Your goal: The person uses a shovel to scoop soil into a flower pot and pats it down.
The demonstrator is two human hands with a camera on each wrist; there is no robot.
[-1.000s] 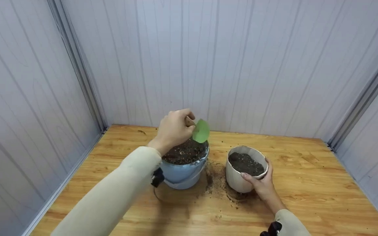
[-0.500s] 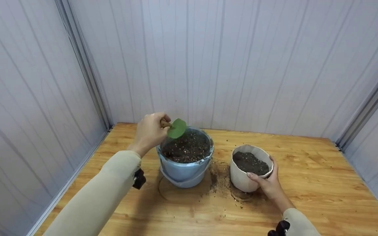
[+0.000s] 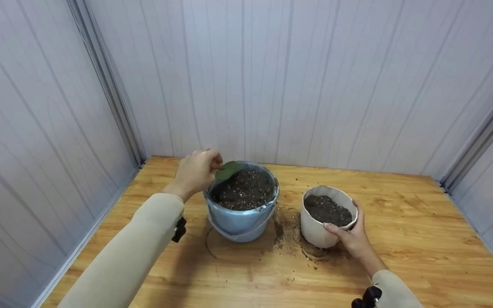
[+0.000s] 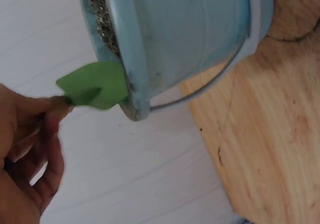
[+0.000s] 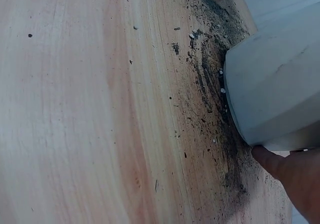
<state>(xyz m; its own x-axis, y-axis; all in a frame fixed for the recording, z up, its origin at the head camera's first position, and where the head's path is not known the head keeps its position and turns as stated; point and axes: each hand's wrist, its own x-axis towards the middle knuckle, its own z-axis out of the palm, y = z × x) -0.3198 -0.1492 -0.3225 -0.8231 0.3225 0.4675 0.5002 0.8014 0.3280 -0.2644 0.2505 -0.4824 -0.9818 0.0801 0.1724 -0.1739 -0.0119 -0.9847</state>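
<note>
My left hand (image 3: 195,173) pinches the short handle of a small green garden trowel (image 3: 228,170) at the left rim of a light-blue bucket (image 3: 240,220). In the left wrist view the green blade (image 4: 95,87) reaches past the rim into the bucket, and its tip is hidden. Dark soil (image 3: 248,188) flecked with pale bits fills much of the bucket. To the right, my right hand (image 3: 355,239) holds a white pot (image 3: 317,233) by its side and rim. Dark soil (image 3: 327,210) lies inside that pot. The right wrist view shows a finger against the pot's lower side.
Spilled soil (image 3: 287,229) is scattered over the wooden table (image 3: 417,239) between bucket and pot. The bucket's handle (image 4: 200,90) hangs down its side. Pale panelled walls (image 3: 263,85) rise behind the table and on both sides.
My left hand has moved left with the trowel, from over the bucket's right part to its left rim. The blade has lowered into the bucket. My right hand keeps its hold on the pot.
</note>
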